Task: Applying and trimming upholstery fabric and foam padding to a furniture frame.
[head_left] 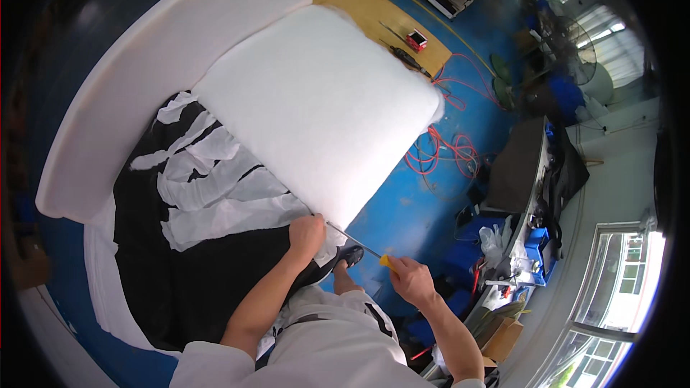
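My right hand [413,280] is wrapped round the yellow handle of a long-shafted screwdriver [365,246]. Its thin metal shaft slants up and left, and the tip reaches the near corner of a thick white padded seat [316,100]. At that same corner my left hand [307,237] is closed on the edge of the white fabric, close to the tip; the fingers are partly hidden. Loose white fabric strips [215,187] fan out leftward from the seat's edge across black cloth [208,280]. A tall curved white foam back [165,57] stands along the seat's far left side.
Beyond the seat a wooden board [352,3] bears a red box-shaped device [417,39] and a dark hand tool [408,59]. Red hose [460,151] lies coiled on the blue floor [402,208]. A cluttered bench [521,244] runs along the right wall, beside a window.
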`<state>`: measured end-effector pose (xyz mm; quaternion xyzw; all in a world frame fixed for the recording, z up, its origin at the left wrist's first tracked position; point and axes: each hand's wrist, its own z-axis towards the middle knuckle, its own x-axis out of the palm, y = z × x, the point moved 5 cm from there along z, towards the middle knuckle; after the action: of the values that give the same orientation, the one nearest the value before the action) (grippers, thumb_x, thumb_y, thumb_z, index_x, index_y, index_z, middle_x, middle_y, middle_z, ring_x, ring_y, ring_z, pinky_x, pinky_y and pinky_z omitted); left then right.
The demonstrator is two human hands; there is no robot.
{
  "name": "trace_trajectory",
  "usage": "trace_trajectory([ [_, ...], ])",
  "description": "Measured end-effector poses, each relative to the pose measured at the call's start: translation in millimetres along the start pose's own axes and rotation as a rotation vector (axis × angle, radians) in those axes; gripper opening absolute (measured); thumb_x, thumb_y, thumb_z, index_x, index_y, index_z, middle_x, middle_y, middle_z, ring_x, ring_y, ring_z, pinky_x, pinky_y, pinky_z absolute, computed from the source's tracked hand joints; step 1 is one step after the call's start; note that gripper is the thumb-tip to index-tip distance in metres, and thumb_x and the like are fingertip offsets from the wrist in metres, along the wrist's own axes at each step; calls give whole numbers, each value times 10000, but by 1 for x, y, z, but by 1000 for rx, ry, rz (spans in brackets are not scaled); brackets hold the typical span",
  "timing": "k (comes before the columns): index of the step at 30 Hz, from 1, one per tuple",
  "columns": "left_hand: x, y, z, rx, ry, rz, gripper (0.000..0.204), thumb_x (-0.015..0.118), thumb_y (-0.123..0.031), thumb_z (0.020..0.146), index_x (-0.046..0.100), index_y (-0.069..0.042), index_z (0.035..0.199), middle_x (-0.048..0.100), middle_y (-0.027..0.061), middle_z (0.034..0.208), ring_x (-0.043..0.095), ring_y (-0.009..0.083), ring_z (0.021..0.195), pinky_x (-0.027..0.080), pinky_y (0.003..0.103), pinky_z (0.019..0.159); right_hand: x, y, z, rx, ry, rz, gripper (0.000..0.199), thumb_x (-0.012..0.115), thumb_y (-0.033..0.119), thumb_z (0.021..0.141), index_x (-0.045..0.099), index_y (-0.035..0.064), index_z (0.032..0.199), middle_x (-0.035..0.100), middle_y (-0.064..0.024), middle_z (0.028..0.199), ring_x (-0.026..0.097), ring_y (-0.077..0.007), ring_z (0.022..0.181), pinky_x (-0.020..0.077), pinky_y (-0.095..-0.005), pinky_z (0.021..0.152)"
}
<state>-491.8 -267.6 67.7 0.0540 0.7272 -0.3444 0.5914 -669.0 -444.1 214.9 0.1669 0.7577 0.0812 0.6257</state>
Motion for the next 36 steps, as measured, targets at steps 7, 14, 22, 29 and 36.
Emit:
trace_trajectory([
  [7,-13,7,-34,222,-76,-137,172,678,-165,846,632,-45,962,644,112,867,636,306,845,522,429,723,20,68,60,-254,202,-282,252,667,125,787,643,-20,991,608,-104,805,676,-250,772,580,-371,598],
  [14,-21,36,-56,390,-261,-467,172,678,-39,819,634,-31,985,656,104,920,628,315,839,521,431,750,128,82,150,-378,365,-367,127,663,152,783,692,28,780,666,-153,851,699,-320,802,591,-403,660],
  [22,-18,39,-53,321,-215,-536,186,658,-17,746,633,-42,928,618,111,860,598,327,791,510,433,707,139,73,177,-145,407,-351,125,615,90,846,694,25,917,709,-184,885,735,-305,806,604,-410,674],
  [29,-94,63,-34,184,-504,-92,275,723,-146,787,669,-93,1052,616,100,1178,585,323,1087,435,506,948,-59,81,76,-10,318,-341,138,636,117,841,692,79,962,705,-117,842,709,-275,761,563,-382,655],
  [36,-91,100,-39,-33,469,-107,401,719,-447,837,718,-50,890,714,196,844,696,398,834,541,505,735,-65,43,34,27,-14,185,320,744,51,828,684,12,1139,720,-171,960,707,-336,786,577,-363,704],
])
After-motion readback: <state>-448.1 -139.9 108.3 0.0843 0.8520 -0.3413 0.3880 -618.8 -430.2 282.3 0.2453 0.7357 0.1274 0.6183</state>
